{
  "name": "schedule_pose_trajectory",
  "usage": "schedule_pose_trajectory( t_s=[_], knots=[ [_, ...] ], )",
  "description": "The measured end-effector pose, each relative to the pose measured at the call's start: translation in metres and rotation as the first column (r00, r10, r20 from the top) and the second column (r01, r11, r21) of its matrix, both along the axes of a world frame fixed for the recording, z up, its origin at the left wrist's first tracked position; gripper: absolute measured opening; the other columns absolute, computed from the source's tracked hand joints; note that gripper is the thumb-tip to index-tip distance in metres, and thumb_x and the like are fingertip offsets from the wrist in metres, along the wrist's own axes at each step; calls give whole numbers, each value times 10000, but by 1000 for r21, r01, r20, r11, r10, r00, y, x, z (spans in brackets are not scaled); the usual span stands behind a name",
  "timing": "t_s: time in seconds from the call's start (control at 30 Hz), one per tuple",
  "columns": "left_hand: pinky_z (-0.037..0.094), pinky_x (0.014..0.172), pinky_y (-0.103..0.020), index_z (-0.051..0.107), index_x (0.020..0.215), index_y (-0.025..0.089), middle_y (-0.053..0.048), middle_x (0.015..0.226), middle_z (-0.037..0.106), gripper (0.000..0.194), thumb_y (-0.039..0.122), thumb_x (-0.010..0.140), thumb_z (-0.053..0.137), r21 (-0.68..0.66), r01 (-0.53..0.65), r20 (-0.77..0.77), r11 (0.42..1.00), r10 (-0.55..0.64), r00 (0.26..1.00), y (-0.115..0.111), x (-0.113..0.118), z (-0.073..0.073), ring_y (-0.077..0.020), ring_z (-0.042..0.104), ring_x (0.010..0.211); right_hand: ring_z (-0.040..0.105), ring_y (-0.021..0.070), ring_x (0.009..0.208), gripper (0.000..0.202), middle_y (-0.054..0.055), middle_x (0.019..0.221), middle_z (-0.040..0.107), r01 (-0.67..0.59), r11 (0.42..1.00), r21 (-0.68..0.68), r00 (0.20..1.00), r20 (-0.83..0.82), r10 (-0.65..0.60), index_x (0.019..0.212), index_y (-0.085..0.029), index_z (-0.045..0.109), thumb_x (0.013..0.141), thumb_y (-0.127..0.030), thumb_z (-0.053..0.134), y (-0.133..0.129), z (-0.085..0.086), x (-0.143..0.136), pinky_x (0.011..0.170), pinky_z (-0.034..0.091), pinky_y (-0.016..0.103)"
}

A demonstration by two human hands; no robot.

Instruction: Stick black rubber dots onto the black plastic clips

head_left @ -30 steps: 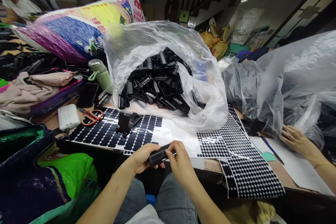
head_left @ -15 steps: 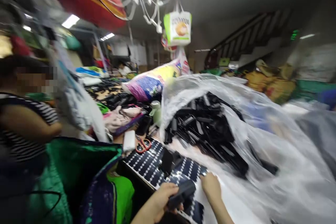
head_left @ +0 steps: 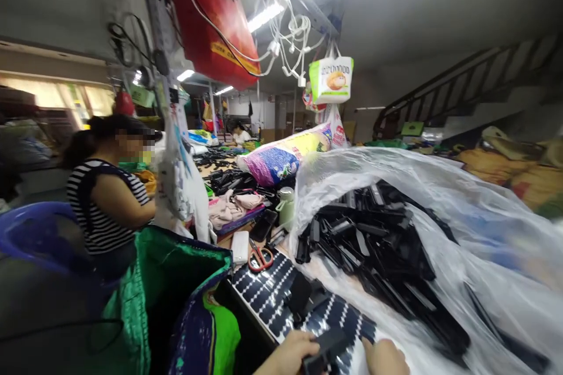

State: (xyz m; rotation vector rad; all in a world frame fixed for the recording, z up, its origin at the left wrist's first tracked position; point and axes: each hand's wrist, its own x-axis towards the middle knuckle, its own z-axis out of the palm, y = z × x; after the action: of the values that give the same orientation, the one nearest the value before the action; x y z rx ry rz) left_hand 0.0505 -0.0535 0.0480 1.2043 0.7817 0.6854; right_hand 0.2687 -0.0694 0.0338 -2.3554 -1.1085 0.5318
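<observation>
At the bottom of the head view, my left hand is wrapped round a black plastic part. To its right is my right hand, fingers curled by the part's right side; what its fingertips hold, if anything, is too small to tell. Beneath both hands lies a dark sheet with a white pattern. Another black piece rests on that sheet, just beyond my left hand. A large heap of black parts spills from a clear plastic bag at the right.
Red-handled scissors, a white box and a green bottle stand beyond the sheet. An open green sack is at the left, near a seated person in stripes. A red bag and white cables hang above.
The view has swung left and up, so the scene sits further right and lower. My left hand still holds the black part, and my right hand has come lower in the picture.
</observation>
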Motion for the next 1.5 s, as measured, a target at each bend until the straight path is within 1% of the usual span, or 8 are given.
schedule_pose_trajectory(
  t_s=[0.13, 0.3, 0.57, 0.83, 0.93, 1.07, 1.27, 1.5],
  knots=[
    [433, 460, -225, 591, 893, 164, -47, 727, 642, 338, 390, 649, 652, -309, -210, -106, 927, 186, 977, -13, 15, 25, -180, 642, 648, 612, 313, 917, 240, 244, 972, 621, 43, 991, -125, 999, 25, -40, 904, -50, 625, 801, -204, 474, -4, 31, -15, 716, 455, 360],
    [472, 480, -231, 585, 918, 141, -62, 729, 676, 281, 227, 665, 669, -361, -244, -131, 900, 210, 969, -7, 29, 52, -211, 662, 691, 578, 244, 1001, 264, 174, 1048, 609, 198, 977, -73, 979, 59, -194, 1031, -73, 586, 793, -157, 510, 12, 19, -8, 817, 433, 289],
    [516, 539, -267, 596, 916, 123, -96, 892, 686, 169, 126, 749, 575, -394, -150, -85, 907, 126, 988, 0, 29, 61, -233, 669, 770, 571, 252, 996, 238, 172, 1049, 596, 240, 970, -46, 970, 42, -239, 1014, -93, 583, 819, -178, 476, 8, 12, -8, 802, 435, 310],
    [476, 480, -215, 609, 912, 104, -120, 930, 684, 154, 172, 797, 532, -416, -126, -69, 900, 107, 992, 2, 22, 63, -187, 667, 689, 560, 294, 978, 221, 217, 1052, 571, 226, 974, -27, 972, -53, -227, 970, -89, 572, 786, -170, 479, 12, 12, -5, 766, 415, 351],
    [478, 478, -223, 610, 920, 88, -136, 921, 685, 185, 198, 803, 519, -445, -142, -90, 884, 114, 989, 5, 17, 61, -191, 667, 679, 571, 256, 927, 176, 171, 980, 600, 188, 981, 52, 973, -142, -179, 904, -114, 573, 794, -192, 459, 5, 20, -5, 766, 406, 328],
    [450, 430, -222, 618, 886, 58, -158, 861, 690, 213, 185, 809, 465, -489, -108, -86, 866, 75, 993, 6, 18, 62, -189, 658, 610, 574, 164, 759, 217, 56, 817, 617, 69, 985, 159, 954, -299, -19, 827, -161, 555, 823, -341, 434, -23, 51, -14, 671, 427, 261],
    [382, 365, -199, 627, 732, 73, -109, 639, 666, 202, 172, 779, 458, -488, 2, -60, 873, -35, 998, -7, 37, 68, -180, 631, 505, 525, 131, 760, 167, 24, 917, 561, -132, 901, 413, 746, -557, 365, 712, -183, 519, 750, -344, 541, -69, 100, -41, 711, 408, 269],
    [347, 365, -185, 592, 609, 117, -17, 524, 587, 163, 208, 723, 518, -388, 30, -26, 921, -43, 999, -22, 47, 67, -127, 580, 443, 514, 146, 835, 161, 47, 1023, 509, -178, 922, 343, 761, -546, 350, 651, -175, 511, 759, -294, 526, -84, 106, -50, 799, 383, 303]
  ],
)
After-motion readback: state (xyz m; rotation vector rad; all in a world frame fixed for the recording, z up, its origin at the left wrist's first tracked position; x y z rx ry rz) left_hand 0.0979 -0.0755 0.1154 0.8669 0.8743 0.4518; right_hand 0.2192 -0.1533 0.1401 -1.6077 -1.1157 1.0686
